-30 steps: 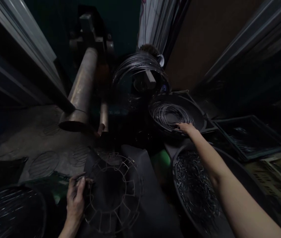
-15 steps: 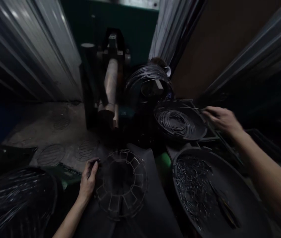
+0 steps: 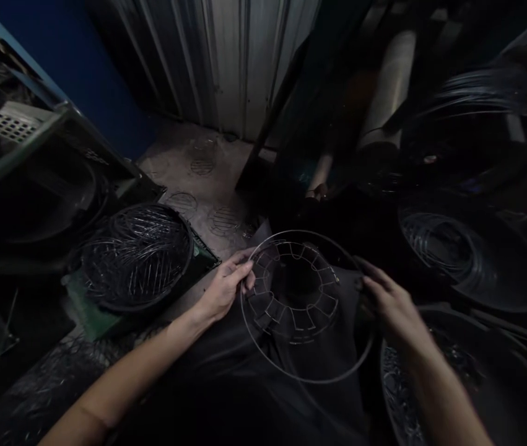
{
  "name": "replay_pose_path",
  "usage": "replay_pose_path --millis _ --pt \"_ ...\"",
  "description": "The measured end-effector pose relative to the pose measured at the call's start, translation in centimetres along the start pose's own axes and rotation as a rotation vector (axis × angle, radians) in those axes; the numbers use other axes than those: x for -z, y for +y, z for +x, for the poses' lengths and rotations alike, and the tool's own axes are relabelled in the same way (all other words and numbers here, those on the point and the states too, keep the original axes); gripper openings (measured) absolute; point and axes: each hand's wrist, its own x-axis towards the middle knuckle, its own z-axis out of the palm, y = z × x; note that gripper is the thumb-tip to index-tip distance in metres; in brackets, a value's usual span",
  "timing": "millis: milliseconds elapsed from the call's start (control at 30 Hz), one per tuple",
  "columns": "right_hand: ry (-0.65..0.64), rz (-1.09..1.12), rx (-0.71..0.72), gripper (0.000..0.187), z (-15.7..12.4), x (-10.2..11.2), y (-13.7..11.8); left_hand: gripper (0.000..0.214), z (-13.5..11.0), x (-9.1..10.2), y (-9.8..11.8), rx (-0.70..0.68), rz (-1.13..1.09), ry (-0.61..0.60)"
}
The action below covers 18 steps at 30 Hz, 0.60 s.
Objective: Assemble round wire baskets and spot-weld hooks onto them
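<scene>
A round wire frame [image 3: 296, 291] with a zigzag inner ring rests on my lap, which is covered by dark cloth. A larger thin wire ring [image 3: 309, 375] lies around it. My left hand [image 3: 226, 286] pinches the frame's left edge with closed fingers. My right hand [image 3: 391, 300] grips the wire ring at its right side, fingers curled over it.
A dark basin [image 3: 514, 291] holding coiled wire rings sits at the right, with a big wire coil [image 3: 477, 105] behind it. Another basin [image 3: 430, 396] of small wire pieces is at lower right. A black tub [image 3: 135, 257] of wire frames stands at left. Corrugated metal wall behind.
My right hand came back from the basin of rings with a wire ring and now holds it around the frame. The view has swung to the left.
</scene>
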Motion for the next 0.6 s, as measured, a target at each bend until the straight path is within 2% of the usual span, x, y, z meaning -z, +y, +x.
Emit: replay_pose_path --millis 100,167,267,400,600 --pt "0.097 -0.192 0.060 0.044 0.6 -3.4 0.7 0.038 1.6 2.0 -3.2 -0.101 0.412 0.184" --pt "0.142 -0.308 0.096 0.045 1.0 -4.6 1.4 0.033 2.8 2.6 -5.0 -0.186 0.641 0.204" --pt "0.099 -0.386 0.096 0.045 1.5 -4.9 2.4 0.038 3.9 2.7 -6.8 -0.205 0.839 0.161" --pt "0.005 -0.440 0.108 0.044 2.2 -4.5 3.0 0.042 4.1 2.7 -7.9 -0.175 0.968 0.126" --pt "-0.115 -0.534 0.083 0.050 3.3 -3.8 3.6 0.043 3.8 2.5 -8.7 -0.146 0.929 0.161"
